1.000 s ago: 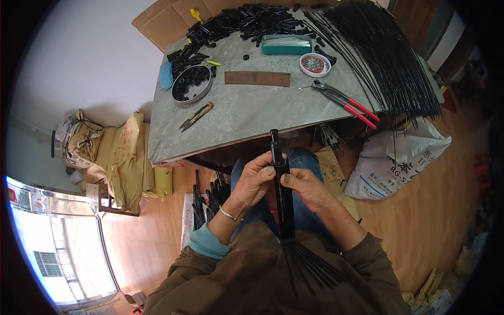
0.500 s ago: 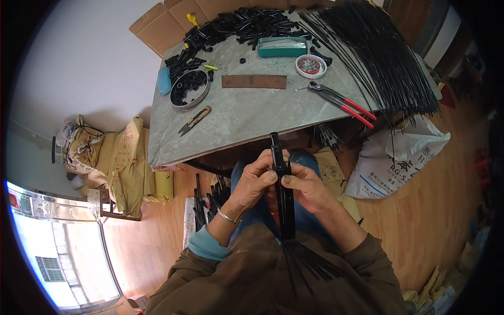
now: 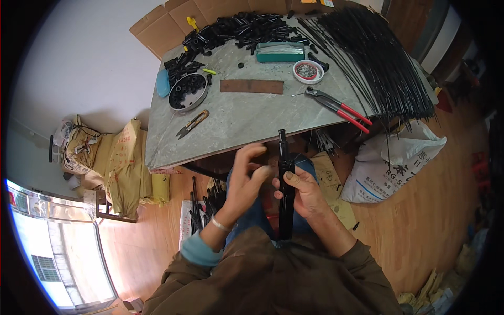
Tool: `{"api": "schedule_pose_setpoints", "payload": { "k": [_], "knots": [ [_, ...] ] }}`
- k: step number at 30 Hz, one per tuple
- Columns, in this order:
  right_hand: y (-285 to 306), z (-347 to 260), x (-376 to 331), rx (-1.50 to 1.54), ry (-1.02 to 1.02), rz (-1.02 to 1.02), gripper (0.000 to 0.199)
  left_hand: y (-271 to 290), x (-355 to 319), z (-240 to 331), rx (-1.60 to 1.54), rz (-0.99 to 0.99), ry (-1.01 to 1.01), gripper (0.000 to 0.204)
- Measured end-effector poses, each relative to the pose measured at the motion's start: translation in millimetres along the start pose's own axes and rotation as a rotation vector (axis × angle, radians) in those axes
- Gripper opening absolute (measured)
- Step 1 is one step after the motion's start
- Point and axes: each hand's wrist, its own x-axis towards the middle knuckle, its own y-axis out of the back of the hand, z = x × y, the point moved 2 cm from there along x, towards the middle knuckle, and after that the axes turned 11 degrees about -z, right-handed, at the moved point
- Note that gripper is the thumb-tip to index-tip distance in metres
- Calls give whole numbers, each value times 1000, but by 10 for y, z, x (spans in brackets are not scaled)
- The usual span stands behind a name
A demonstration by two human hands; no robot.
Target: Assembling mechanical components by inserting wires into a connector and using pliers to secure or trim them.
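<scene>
Hidden: lower end of my black rod (image 3: 286, 199) disappears at my lap.
Axis: upright, tip toward the desk (image 3: 236, 126).
Right grip (image 3: 304, 191): clasps the rod.
Left grip (image 3: 247, 178): fingers curled beside the rod, contact unclear.

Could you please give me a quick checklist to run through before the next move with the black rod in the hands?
1. Right hand wrapped round the black rod: ok.
2. Left hand at the rod's upper part, fingers curled beside it: ok; exact contact cannot tell.
3. Rod upright, its tip just below the table edge: ok.
4. Red-handled pliers lying on the table near its front edge: ok.
5. Round tin of black parts on the table: ok.
6. Small part between the left fingers: cannot tell.
</scene>
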Motion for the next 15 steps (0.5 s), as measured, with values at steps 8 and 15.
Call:
{"api": "schedule_pose_setpoints", "payload": {
  "k": [8,15],
  "knots": [
    [10,-57,89,-129,90,81,19,-412,-575,1015,-353,-634,-2,60],
    [-131,29,334,-310,346,112,27,-223,211,334,-353,205,238,26]
  ]
}}
